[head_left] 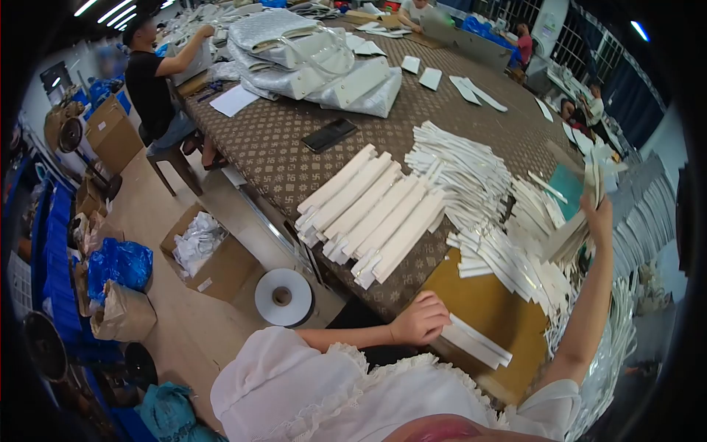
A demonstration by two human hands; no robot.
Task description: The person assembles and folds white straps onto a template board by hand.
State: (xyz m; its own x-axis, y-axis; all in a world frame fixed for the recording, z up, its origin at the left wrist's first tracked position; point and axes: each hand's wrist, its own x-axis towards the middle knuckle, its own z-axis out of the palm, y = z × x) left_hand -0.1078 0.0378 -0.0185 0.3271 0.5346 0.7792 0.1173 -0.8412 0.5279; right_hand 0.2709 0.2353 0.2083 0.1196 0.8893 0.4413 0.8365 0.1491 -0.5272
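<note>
My left hand (421,319) is closed at the near end of a white strip (475,342), with its fingers curled over that end. The strip lies on a mustard-brown board (482,295) at the table's front edge. Out to the right, my raised right hand (598,210) grips several long white strips (593,177), some sticking up above the fingers and a wider piece hanging below. Between the hands, fanned white strips (497,261) spread over the table. Neat bundles of cream strips (372,214) sit farther left, beside a large pile of thin strips (460,173).
A dark phone (329,135) and stacked silvery quilted bags (309,62) lie on the patterned table (265,155). At left, a person in black (147,74) sits. A white tape roll (283,297) and a cardboard box (221,269) stand on the floor. Other people sit farther back.
</note>
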